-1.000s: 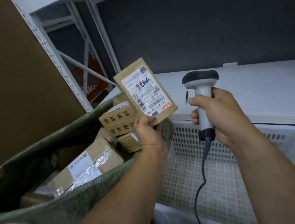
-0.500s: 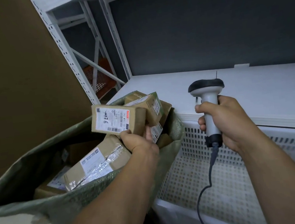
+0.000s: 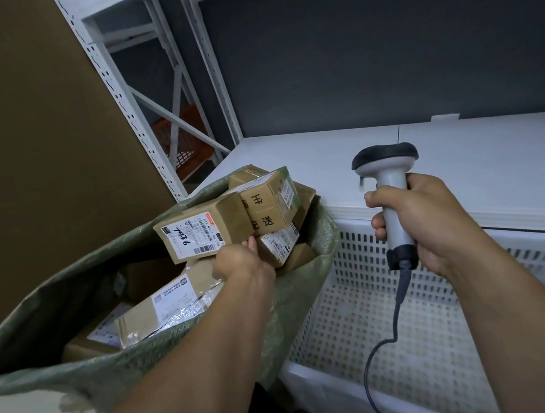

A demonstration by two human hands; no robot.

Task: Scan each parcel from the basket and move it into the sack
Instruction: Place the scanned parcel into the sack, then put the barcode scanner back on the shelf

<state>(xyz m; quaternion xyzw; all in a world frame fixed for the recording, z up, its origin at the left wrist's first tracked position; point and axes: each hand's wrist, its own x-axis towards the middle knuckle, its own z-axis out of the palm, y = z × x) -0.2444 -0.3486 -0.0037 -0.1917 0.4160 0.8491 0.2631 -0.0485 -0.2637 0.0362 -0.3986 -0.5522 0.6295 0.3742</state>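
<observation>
One parcel (image 3: 199,235), a flat brown carton with its white label facing the camera, is hanging over the mouth of the sack (image 3: 80,289), above the cartons already lying inside. The left hand (image 3: 241,260) is pinching it at its near right corner. The fingers are curling underneath, one fingertip is showing at the edge, and the thumb is hidden. From that grip the carton is extending up and to the left, its long axis running roughly left-right with a slight tilt. Its right end, just above the grip, is lying against or just in front of the stacked parcels (image 3: 267,203); cannot tell which. Judgement: the step in hand is looking like the drop. Open sack space is lying below and left of the grip, so a short lowering leftward should be clearing the stack, and the left hand is the nearer. Well apart to the right of the grip, the right hand (image 3: 432,222) is wrapping closed round the handle of the scanner (image 3: 388,172), holding it upright over the white basket (image 3: 361,315) with the cable trailing down. Beyond, a white shelf top (image 3: 463,167) and metal racking (image 3: 123,104) are standing.
</observation>
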